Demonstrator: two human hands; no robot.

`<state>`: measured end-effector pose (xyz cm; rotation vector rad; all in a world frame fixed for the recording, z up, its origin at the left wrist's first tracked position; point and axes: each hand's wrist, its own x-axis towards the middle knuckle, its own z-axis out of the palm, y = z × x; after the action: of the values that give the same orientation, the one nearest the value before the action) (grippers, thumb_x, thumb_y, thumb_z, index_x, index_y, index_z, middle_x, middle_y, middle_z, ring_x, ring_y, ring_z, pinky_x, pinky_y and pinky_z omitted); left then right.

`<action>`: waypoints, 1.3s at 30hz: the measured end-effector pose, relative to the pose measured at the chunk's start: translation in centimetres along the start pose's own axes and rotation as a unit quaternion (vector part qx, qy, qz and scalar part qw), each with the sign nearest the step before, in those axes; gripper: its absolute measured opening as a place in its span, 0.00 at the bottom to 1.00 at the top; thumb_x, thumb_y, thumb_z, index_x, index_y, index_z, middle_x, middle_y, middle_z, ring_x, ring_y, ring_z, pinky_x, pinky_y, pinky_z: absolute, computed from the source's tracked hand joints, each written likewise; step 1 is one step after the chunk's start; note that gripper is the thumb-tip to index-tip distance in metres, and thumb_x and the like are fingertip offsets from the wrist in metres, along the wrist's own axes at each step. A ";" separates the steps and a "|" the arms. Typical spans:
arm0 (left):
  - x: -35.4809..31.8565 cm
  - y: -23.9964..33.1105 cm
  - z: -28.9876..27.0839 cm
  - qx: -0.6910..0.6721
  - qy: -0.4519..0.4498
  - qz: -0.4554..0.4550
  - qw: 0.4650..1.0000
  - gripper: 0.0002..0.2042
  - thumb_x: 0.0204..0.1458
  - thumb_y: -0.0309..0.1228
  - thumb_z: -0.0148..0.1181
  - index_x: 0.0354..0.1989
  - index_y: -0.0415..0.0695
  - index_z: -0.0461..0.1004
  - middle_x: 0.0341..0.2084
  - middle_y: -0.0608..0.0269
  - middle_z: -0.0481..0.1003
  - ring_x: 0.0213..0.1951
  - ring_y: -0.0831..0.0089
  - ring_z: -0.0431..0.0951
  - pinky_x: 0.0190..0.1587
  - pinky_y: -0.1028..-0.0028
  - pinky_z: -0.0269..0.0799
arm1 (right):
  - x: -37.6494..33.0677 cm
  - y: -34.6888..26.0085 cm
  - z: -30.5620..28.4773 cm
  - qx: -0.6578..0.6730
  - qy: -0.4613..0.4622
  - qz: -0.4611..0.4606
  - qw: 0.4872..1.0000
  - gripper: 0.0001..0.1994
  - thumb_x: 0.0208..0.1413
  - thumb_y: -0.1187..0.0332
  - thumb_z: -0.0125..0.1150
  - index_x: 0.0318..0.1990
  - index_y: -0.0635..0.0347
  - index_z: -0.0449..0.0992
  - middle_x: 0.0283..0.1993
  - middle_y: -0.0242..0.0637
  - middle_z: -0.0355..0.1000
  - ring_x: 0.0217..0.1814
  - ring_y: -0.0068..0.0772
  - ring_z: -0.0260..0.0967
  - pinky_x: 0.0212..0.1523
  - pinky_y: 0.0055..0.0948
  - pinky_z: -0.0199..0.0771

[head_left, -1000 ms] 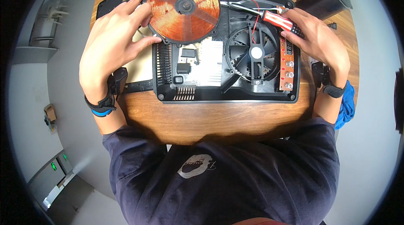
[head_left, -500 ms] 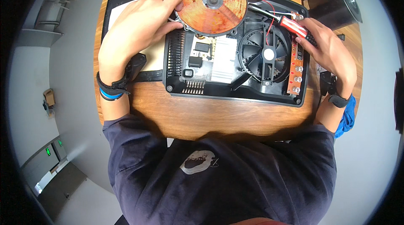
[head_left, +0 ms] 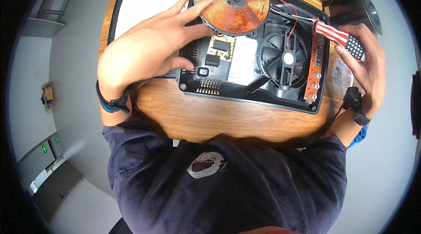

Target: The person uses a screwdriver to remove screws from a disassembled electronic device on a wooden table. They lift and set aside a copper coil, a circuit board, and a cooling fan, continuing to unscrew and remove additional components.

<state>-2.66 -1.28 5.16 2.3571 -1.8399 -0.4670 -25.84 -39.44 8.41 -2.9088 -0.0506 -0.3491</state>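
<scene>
An opened black induction cooker (head_left: 245,96) lies on a round wooden table (head_left: 219,118). Its copper coil disc (head_left: 231,1) is lifted toward the far side, with red and white wires (head_left: 287,8) trailing from it. My left hand (head_left: 151,50) lies flat on the cooker's left side, fingertips touching the coil's edge. My right hand (head_left: 366,65) grips a screwdriver (head_left: 340,39) with a red-and-white striped handle, just right of the orange control board (head_left: 316,74). A black fan (head_left: 285,56) and a green circuit board (head_left: 219,47) sit exposed inside.
A black-framed glass top panel (head_left: 136,1) lies at the table's far left, partly under my left hand. A black container (head_left: 353,6) stands at the far right. A clear plastic bag (head_left: 340,74) rests by my right wrist. Grey floor surrounds the table.
The view has shifted, so everything sits further right and up in the picture. My left hand has flattened and spread beside the coil. My right hand has drawn the screwdriver back toward the cooker's right edge.
</scene>
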 end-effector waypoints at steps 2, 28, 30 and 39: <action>-0.9 0.4 0.0 0.000 -0.036 -0.006 0.999 0.42 0.38 0.28 0.88 0.69 0.51 0.81 0.91 0.60 0.48 0.85 0.39 0.58 0.82 0.48 0.69 | 0.4 -0.6 0.0 -0.002 0.020 -0.028 0.999 0.19 0.58 0.66 0.84 0.53 0.66 0.86 0.46 0.41 0.84 0.48 0.42 0.84 0.51 0.37 0.82; -2.5 0.3 4.5 0.039 0.026 0.062 0.997 0.40 0.34 0.24 0.83 0.65 0.49 0.84 0.87 0.55 0.58 0.85 0.46 0.59 0.81 0.56 0.69 | 6.4 -8.0 2.9 0.089 -0.127 -0.243 0.958 0.20 0.59 0.65 0.81 0.52 0.71 0.86 0.47 0.46 0.80 0.49 0.49 0.83 0.51 0.44 0.86; -2.5 0.3 4.5 0.023 0.027 0.064 0.997 0.41 0.34 0.24 0.83 0.66 0.47 0.84 0.87 0.58 0.60 0.85 0.48 0.60 0.81 0.56 0.69 | 6.5 -8.0 2.8 0.091 -0.134 -0.244 0.956 0.20 0.59 0.65 0.81 0.52 0.71 0.86 0.47 0.46 0.80 0.49 0.49 0.83 0.51 0.44 0.86; -2.6 -0.2 2.6 0.022 0.044 0.110 0.993 0.40 0.37 0.26 0.83 0.67 0.37 0.82 0.83 0.60 0.67 0.82 0.50 0.65 0.80 0.57 0.70 | 6.7 -7.6 2.6 0.078 -0.145 -0.246 0.955 0.19 0.60 0.65 0.80 0.51 0.70 0.86 0.47 0.46 0.80 0.47 0.50 0.83 0.49 0.44 0.86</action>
<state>-3.87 1.50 3.08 2.1285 -2.0555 -0.2960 -19.12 -31.40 9.05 -2.7286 -0.8182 0.0141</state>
